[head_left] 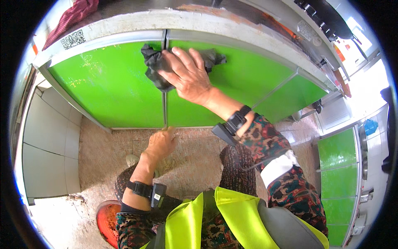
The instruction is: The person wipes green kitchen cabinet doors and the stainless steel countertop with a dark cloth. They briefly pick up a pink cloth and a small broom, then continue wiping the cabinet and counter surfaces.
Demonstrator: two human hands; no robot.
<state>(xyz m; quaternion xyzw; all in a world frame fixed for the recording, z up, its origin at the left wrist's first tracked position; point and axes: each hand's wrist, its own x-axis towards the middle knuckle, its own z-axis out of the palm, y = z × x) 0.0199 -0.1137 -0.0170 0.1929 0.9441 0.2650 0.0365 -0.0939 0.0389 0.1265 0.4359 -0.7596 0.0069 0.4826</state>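
Note:
My right hand (187,74) presses a dark grey cloth (155,64) flat against the bright green cabinet doors (112,83), right over the metal seam where the two doors meet. The cloth bunches out on both sides of my fingers. My left hand (161,143) hangs lower, fingers curled and holding nothing, close to the bottom edge of the doors near the floor. Both wrists wear black bands with small devices.
A grey counter edge (166,20) runs above the doors, with a red cloth (72,16) lying on it at the left. White wall tiles (49,137) stand at the left. More green cabinet doors (340,166) are at the right. The floor (103,145) is speckled stone.

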